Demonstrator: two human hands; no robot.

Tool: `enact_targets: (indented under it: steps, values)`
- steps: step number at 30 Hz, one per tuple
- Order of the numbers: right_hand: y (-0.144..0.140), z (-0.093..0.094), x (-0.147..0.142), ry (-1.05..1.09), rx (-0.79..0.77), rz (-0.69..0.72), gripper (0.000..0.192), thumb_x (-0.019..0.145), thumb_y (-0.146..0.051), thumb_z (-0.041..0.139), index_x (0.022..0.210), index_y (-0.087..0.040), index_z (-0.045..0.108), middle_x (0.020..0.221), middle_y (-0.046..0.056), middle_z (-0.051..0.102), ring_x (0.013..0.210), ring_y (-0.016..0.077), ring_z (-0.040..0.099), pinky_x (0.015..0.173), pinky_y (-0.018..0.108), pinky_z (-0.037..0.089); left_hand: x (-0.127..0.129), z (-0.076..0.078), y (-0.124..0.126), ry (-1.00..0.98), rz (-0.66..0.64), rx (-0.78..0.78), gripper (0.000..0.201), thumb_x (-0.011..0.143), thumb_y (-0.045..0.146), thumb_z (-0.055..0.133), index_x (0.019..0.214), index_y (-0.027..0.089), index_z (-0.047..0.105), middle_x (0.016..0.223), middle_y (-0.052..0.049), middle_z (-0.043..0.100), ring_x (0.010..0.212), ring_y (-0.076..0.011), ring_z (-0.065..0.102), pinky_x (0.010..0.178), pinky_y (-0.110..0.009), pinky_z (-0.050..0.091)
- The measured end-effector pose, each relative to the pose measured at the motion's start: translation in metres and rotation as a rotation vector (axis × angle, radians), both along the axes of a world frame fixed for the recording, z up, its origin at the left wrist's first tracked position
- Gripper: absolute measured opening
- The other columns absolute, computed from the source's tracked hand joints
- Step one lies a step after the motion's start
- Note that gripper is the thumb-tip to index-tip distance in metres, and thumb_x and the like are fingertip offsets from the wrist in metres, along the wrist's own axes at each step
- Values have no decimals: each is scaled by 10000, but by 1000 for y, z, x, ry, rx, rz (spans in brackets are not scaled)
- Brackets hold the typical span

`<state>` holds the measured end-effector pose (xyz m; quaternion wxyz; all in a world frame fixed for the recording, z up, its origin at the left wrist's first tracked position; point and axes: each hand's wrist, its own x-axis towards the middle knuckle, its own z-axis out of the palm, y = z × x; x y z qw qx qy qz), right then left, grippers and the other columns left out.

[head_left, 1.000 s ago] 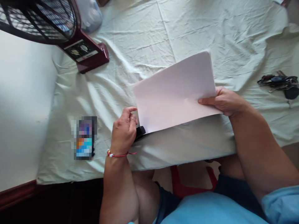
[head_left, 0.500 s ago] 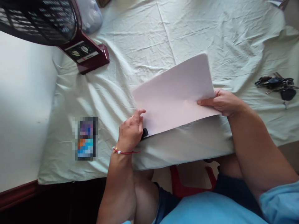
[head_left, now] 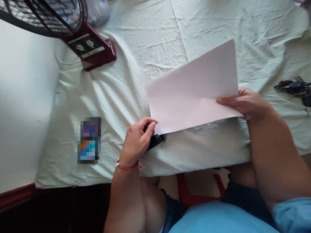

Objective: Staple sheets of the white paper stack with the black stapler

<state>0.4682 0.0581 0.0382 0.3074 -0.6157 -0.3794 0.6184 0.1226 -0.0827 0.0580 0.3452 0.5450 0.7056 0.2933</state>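
A blank white sheet of paper (head_left: 191, 94), perhaps more than one layer, is held tilted over the cloth-covered table. My right hand (head_left: 250, 103) grips its right edge, thumb on top and the other fingers underneath. At the lower left corner, my left hand (head_left: 139, 137) has its thumb and forefinger pinched together against the paper. Below those fingers lies a black object (head_left: 157, 141), possibly a stapler. The hand covers its left part, so its kind is unclear.
A pale green cloth (head_left: 121, 103) covers the table. At the left lies a blurred-out phone-like item (head_left: 89, 139). An electric swatter (head_left: 97, 48) stands at the upper left beside a clear plastic container (head_left: 98, 13). Keys (head_left: 293, 87) lie far right. A red stool (head_left: 182, 187) shows below.
The paper and my right hand have shifted right, and the paper's far corner is higher in view. My left fingers have curled into a pinch, and more of the black object shows.
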Motion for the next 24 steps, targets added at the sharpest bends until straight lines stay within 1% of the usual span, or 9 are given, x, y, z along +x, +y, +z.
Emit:
enact_targets:
  steps: [2,4,8,10,12,15,18,22,24]
  values:
    - [0,-1,0,55,41,-56,287,645,-175,1032,875,-164,860,1044,104,884,817,185,766,685,250,646,3,1,1,-118,-9,-30,285,1041,485,706,966,224,790,771,-7,692,719,-190,622,708,-321,512]
    - [-1,-1,-2,110,59,-102,306,654,-137,1018,918,-157,865,1087,105,889,873,194,791,761,260,679,4,-3,2,-224,52,-15,325,1020,541,762,982,219,791,802,-14,698,712,-178,596,693,-315,509]
    - [-3,3,-4,176,64,-180,295,699,-90,982,958,-153,854,1053,97,882,856,190,791,816,272,695,-1,-21,9,-327,351,163,435,949,616,851,1092,221,738,865,-11,668,725,-152,541,666,-283,468]
    - [-4,6,-4,211,72,-208,276,705,-77,976,931,-158,840,963,70,862,784,172,760,849,282,708,-6,-27,11,-364,461,238,537,901,647,906,1170,233,696,966,-27,694,832,-160,619,723,-269,500]
    - [-3,6,-3,237,70,-217,283,693,-72,987,913,-163,834,916,53,847,749,164,741,877,295,718,-8,-28,11,-440,459,227,647,875,708,928,1254,255,663,1110,-63,746,978,-188,710,799,-275,553]
    - [-3,4,-1,226,55,-191,358,653,-91,1031,955,-167,853,1019,68,880,834,183,783,850,292,714,-6,-23,9,-558,318,150,738,900,837,855,1332,263,685,1262,-109,794,1049,-221,758,839,-310,606]
    - [-2,0,0,213,48,-134,378,652,-123,1054,980,-166,870,1107,85,894,915,192,809,829,269,703,-1,-18,9,-632,261,91,730,853,804,931,1267,225,766,1154,-96,821,910,-191,727,753,-288,597]
    - [-3,-3,0,198,30,-71,396,628,-198,1095,945,-169,860,1121,92,896,941,206,819,868,294,717,2,-19,12,-635,362,33,540,674,513,1109,972,189,797,911,-36,788,748,-131,652,627,-220,529]
    - [-3,-5,-1,171,29,-61,451,591,-236,1117,959,-173,865,1126,92,896,958,219,824,872,312,721,2,-21,14,-628,403,52,501,619,464,1124,826,182,766,786,-4,724,653,-95,567,557,-198,455]
